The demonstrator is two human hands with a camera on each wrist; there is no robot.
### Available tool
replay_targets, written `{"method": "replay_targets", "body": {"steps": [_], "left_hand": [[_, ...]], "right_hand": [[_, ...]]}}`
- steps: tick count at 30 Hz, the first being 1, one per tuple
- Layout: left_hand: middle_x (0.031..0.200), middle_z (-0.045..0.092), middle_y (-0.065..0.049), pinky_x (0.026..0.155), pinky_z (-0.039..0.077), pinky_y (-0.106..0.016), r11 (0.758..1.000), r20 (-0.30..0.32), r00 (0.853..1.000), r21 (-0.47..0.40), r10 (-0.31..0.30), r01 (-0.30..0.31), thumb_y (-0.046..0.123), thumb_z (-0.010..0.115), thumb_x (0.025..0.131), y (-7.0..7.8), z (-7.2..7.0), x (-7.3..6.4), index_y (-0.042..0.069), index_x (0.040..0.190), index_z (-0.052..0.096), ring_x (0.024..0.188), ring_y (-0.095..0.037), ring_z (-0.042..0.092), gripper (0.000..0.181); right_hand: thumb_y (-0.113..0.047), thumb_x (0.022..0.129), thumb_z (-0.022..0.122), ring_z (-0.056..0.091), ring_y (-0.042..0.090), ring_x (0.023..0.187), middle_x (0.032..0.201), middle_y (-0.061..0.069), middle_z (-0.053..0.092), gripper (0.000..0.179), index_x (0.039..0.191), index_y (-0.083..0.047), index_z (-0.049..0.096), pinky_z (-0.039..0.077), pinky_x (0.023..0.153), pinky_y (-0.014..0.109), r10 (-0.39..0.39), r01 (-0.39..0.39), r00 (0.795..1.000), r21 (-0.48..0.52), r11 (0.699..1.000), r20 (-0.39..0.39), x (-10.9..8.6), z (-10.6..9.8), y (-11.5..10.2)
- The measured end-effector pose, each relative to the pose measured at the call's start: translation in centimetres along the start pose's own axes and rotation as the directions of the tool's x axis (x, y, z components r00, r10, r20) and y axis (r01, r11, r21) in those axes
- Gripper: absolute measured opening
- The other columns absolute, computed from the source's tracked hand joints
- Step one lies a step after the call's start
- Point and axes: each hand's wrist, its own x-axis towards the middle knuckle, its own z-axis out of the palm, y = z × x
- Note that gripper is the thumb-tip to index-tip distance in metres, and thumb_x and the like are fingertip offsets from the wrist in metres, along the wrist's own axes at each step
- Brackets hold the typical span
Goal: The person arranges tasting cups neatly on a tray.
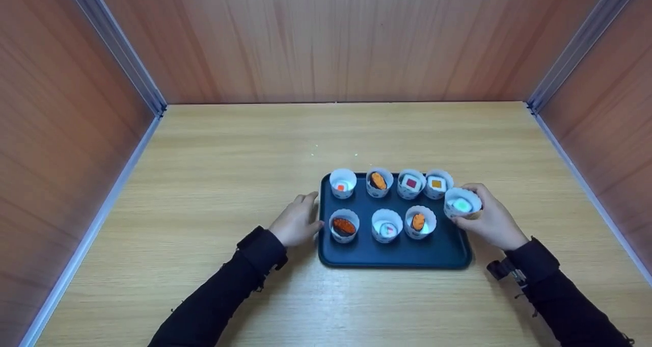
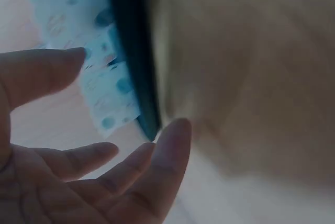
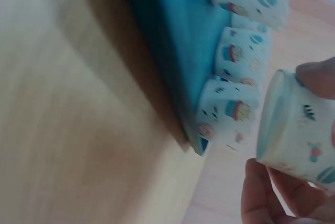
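Observation:
My right hand (image 1: pixel 491 219) grips a patterned paper baking cup (image 1: pixel 457 209) by its side, thumb and fingers around the wall. A pale green and white piece (image 1: pixel 462 205) lies inside. This cup overlaps the right edge of a dark blue tray (image 1: pixel 377 257) in the head view; in the right wrist view its base (image 3: pixel 272 116) is lifted above the tray's level. At the tray's left edge is my left hand (image 1: pixel 295 222), fingers spread and holding nothing, fingertips right by the rim (image 2: pixel 141 77).
Several similar cups stand on the tray in two rows. In the back row, one cup (image 1: pixel 342 178) holds a small red-orange piece; a front cup (image 1: pixel 344 237) holds a dark piece topped red-orange. Wooden panels (image 1: pixel 331 41) enclose the light wooden table (image 1: pixel 229 148).

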Motion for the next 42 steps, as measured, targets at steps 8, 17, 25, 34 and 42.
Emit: {"method": "replay_targets", "body": {"steps": [8, 17, 25, 34, 42], "left_hand": [[0.131, 0.049, -0.027, 0.103, 0.045, -0.043, 1.000, 0.031, 0.999, 0.018, 0.018, -0.018, 0.019, 0.068, 0.089, -0.2, 1.1, 0.5, -0.009, 0.146, 0.035, 0.114, -0.032, 0.054, 0.072], [0.115, 0.049, -0.021, 0.089, 0.049, -0.040, 0.998, 0.036, 0.998, 0.028, 0.054, -0.055, 0.010, 0.069, 0.084, 0.0, 1.7, 0.4, -0.009, 0.146, 0.035, 0.094, -0.027, 0.051, 0.073], [0.115, 0.048, -0.020, 0.087, 0.049, -0.037, 0.999, 0.048, 0.998, -0.013, 0.043, -0.042, 0.006, 0.065, 0.085, 0.1, 1.9, 0.4, -0.009, 0.146, 0.035, 0.092, -0.025, 0.050, 0.070], [0.121, 0.048, -0.026, 0.092, 0.049, -0.039, 0.999, 0.038, 0.999, -0.016, 0.028, -0.028, 0.005, 0.067, 0.082, 0.3, 1.9, 0.4, -0.012, 0.147, 0.031, 0.097, -0.027, 0.052, 0.076], [0.127, 0.051, -0.025, 0.096, 0.049, -0.042, 1.000, 0.062, 0.998, -0.006, -0.021, 0.021, 0.018, 0.063, 0.091, 0.2, 1.0, 0.1, -0.005, 0.145, 0.040, 0.101, -0.028, 0.055, 0.063]], "right_hand": [[-0.005, 0.080, 0.074, 0.055, 0.032, 0.109, 0.123, 0.021, 0.056, 0.060, 0.129, 0.000, 0.040, 0.049, 0.088, 0.037, -0.009, 0.017, 0.993, -0.073, 0.997, 0.116, -0.5, 1.6, 0.3], [-0.004, 0.080, 0.074, 0.057, 0.033, 0.110, 0.123, 0.024, 0.057, 0.064, 0.132, -0.001, 0.037, 0.049, 0.091, 0.047, -0.020, 0.033, 0.981, -0.062, 0.998, 0.192, -0.1, 2.7, -0.1], [-0.002, 0.078, 0.073, 0.056, 0.032, 0.108, 0.121, 0.022, 0.057, 0.063, 0.131, -0.002, 0.038, 0.048, 0.090, 0.045, -0.038, 0.051, 0.977, -0.056, 0.997, 0.211, 0.0, 3.2, 0.0], [-0.013, 0.080, 0.078, 0.051, 0.034, 0.117, 0.135, 0.025, 0.048, 0.076, 0.140, -0.003, 0.033, 0.044, 0.097, 0.050, -0.023, 0.034, 0.971, -0.044, 0.998, 0.239, 0.0, 2.7, -0.1], [-0.034, 0.089, 0.071, 0.047, 0.037, 0.124, 0.139, 0.022, 0.047, 0.071, 0.143, -0.003, 0.036, 0.042, 0.099, 0.054, -0.019, 0.020, 0.972, 0.001, 1.000, 0.235, 0.1, 1.0, -0.2]]}}
